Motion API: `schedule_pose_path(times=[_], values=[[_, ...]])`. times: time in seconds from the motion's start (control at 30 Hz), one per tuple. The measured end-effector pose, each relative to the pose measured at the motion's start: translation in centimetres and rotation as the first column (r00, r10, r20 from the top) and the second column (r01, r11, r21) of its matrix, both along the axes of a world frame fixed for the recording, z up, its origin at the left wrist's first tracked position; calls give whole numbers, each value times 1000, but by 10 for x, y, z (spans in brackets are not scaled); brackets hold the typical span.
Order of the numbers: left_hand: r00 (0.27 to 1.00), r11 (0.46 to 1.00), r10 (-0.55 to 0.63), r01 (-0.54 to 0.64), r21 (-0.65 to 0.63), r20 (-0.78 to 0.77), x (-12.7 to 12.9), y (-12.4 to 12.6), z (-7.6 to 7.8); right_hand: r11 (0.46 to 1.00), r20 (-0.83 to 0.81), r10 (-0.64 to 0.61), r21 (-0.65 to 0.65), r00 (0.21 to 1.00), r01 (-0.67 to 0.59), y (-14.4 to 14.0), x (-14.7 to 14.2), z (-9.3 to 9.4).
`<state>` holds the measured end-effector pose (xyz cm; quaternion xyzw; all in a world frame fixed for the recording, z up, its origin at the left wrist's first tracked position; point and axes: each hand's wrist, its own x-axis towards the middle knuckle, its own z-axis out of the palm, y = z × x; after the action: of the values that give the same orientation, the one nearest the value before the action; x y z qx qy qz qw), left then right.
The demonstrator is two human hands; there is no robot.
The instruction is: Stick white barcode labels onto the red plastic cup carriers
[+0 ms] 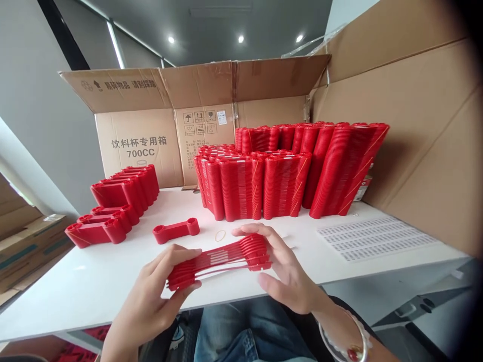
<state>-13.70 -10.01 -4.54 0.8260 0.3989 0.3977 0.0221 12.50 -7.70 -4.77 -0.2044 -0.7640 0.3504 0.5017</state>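
Between my hands, above the front of the table, is a short stack of flat red plastic pieces [226, 254] with round ends. My left hand [162, 286] pinches the stack's left end between thumb and fingers. Curved round the right end is my right hand [285, 271], its fingers behind the pieces and its thumb lower down in front. The lowest piece sits slightly apart from the others at the middle. Just beyond lie a small red stack [176, 231] and a loose rubber band [220, 236] on the white table [124, 274].
Tall banded red stacks [241, 188] stand at the back centre and right. Shorter red stacks [124, 193] stand at the left. A sheet of printed labels [377, 239] lies at the right. Opened cardboard [139, 130] walls the back and right side.
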Motion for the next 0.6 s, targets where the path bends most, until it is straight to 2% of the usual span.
schedule_pose_path(times=[0.07,0.13,0.23,0.3,0.37,0.4,0.47,0.53,0.6], values=[[1000,1000,-7,7,27,4,-3,-1,0,977,-30,-117,178,993,121,2,-9,2],[1000,999,-13,13,31,5,-5,-2,0,885,-101,-248,380,964,267,8,-18,5],[1000,999,1,-1,35,-3,-5,-1,-2,645,-213,-403,624,890,441,16,-28,10],[1000,999,17,-17,46,-1,-5,0,-4,478,-307,-438,717,845,508,18,-30,12],[1000,998,19,-19,62,7,-5,0,-4,364,-364,-435,765,824,531,17,-29,13],[1000,997,11,-12,70,9,-5,1,-4,330,-371,-433,783,821,528,16,-28,12],[1000,997,-23,22,75,4,-4,0,-2,299,-358,-438,807,825,509,14,-26,9],[998,997,-63,63,53,-4,-4,0,1,294,-363,-418,813,833,502,15,-24,6],[995,995,-98,98,8,4,-4,0,3,323,-383,-379,798,842,508,19,-23,2]])
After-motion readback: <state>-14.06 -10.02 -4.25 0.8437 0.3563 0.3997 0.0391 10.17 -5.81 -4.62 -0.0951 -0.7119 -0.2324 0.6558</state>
